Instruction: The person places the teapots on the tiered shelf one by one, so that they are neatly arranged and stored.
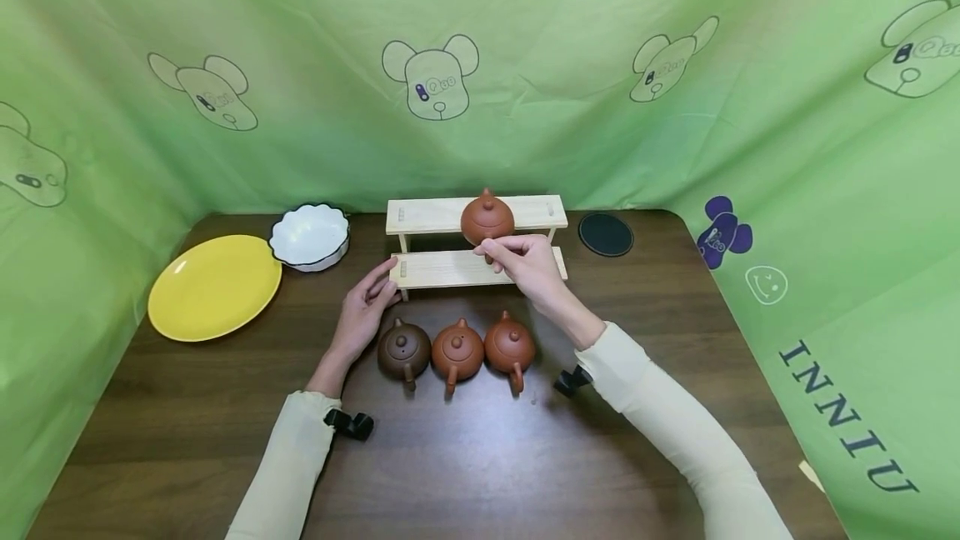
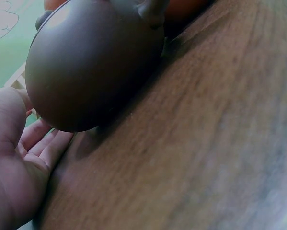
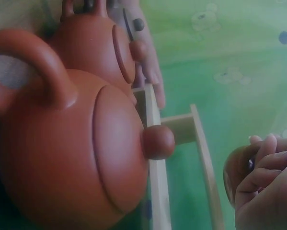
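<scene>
My right hand (image 1: pixel 528 265) pinches the handle of a reddish-brown teapot (image 1: pixel 487 219). This teapot is at the upper tier of a two-tier wooden rack (image 1: pixel 427 215), spout toward the back; whether its base touches the board cannot be told. My left hand (image 1: pixel 362 315) touches the left end of the lower tier with fairly straight fingers. In front of the rack stand a dark brown teapot (image 1: pixel 403 348), an orange-brown teapot (image 1: pixel 458 350) and a red-brown teapot (image 1: pixel 510 347), side by side with handles toward me. The dark teapot (image 2: pixel 95 62) partly hides the left hand in the left wrist view.
To the left lie a yellow oval plate (image 1: pixel 213 290) and a white scalloped bowl (image 1: pixel 310 236), their rims close together. A dark round coaster (image 1: pixel 606 235) is right of the rack. Green printed cloth (image 1: pixel 555 132) encloses the wooden table (image 1: pixel 480 473) at the back and sides.
</scene>
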A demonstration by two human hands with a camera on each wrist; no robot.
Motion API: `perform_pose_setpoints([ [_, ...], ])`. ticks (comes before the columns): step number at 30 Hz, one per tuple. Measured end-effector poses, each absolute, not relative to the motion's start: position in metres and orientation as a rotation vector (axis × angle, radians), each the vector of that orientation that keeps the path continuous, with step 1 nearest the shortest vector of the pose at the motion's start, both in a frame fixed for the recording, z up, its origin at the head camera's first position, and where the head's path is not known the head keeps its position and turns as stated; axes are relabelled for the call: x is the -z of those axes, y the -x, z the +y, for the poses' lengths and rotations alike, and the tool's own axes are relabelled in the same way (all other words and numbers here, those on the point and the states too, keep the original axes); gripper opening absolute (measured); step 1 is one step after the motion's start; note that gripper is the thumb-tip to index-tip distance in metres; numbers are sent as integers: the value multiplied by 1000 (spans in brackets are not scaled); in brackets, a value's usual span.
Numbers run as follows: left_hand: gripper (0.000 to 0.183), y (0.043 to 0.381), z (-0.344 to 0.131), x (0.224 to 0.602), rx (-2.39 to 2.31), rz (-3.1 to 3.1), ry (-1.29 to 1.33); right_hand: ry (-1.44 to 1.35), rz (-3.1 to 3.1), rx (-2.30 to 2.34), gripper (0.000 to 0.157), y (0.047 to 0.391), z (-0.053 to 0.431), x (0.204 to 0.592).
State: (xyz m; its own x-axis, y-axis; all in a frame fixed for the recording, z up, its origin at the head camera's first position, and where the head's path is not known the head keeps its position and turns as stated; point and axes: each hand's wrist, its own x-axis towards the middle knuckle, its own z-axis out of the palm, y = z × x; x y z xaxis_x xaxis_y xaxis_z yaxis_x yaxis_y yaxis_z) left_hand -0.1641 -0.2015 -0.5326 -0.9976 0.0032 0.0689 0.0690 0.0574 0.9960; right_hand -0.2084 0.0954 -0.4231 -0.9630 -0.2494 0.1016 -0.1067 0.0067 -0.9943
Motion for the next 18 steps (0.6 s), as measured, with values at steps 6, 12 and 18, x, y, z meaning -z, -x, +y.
perform_pose_setpoints([
  [6, 50, 164, -201, 533, 2111, -2259, 58, 383, 2182, 2042, 25, 216, 81, 420],
  [12, 49, 164, -200, 534, 2118, -2244, 70, 387, 2182, 2051, 25, 225, 65, 419],
  [18, 49, 165, -199, 533, 2139, -2214, 88, 408, 2212, 2058, 26, 235, 54, 423],
])
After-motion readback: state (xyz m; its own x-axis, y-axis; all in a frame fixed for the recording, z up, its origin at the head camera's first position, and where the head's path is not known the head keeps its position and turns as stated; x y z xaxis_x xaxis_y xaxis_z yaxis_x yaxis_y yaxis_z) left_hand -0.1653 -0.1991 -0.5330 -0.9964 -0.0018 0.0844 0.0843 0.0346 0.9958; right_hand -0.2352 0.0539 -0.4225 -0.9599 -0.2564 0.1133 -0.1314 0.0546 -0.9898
